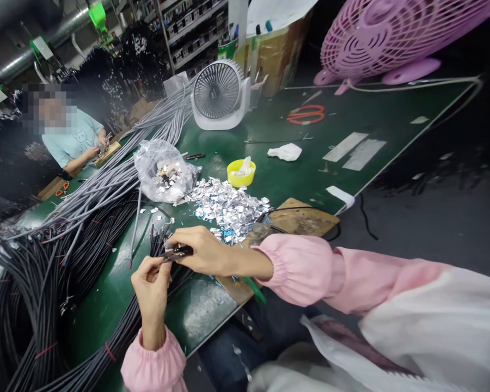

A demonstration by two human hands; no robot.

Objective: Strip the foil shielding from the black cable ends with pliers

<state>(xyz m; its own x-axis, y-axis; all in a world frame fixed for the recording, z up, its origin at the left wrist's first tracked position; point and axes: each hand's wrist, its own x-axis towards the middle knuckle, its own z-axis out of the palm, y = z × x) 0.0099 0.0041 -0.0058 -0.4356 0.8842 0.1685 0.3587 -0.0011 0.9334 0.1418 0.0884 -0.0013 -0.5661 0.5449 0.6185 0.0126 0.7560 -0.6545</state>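
Observation:
My right hand (pixel 202 250) is closed around a pair of small black snips (pixel 178 252), their tips pointing left. Just below those tips, my left hand (pixel 153 286) is closed in a pinch; what lies between its fingertips is too small to make out. Both hands are close together over the ends of a bundle of black cables (pixel 120 332), tied with a red band. Pink sleeve cuffs cover both wrists.
Beyond my hands lies a heap of silvery scraps (pixel 228 207), beside a plastic bag (pixel 163 169) and a yellow dish (pixel 240 173). Grey cables (pixel 106 179) run along the left. A white fan (pixel 218 95) and orange-handled scissors (pixel 306 114) lie farther back. A co-worker (pixel 75 136) sits across.

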